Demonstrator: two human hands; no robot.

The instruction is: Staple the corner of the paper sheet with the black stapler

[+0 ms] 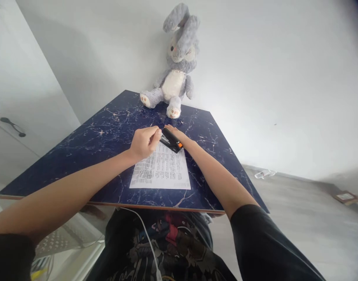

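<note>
A black stapler [173, 143] with an orange part at its near end rests over the far part of a printed sheet of paper [160, 168]. A metallic strip shows along its left side. My left hand [145, 142] is closed in a fist at the stapler's left side, thumb uppermost. Whatever its fingers hold, if anything, is hidden. Just beyond the stapler, my right hand [175, 132] lies low with its fingers stretched out. The stapler partly covers this hand, and its wrist passes close by the orange end.
A grey plush rabbit [177, 66] sits at the back of the dark blue marbled table [108, 128], against the wall. On the left stands a white cabinet with a dark handle [13, 127]. A white cable [146, 230] hangs below the table's front edge.
</note>
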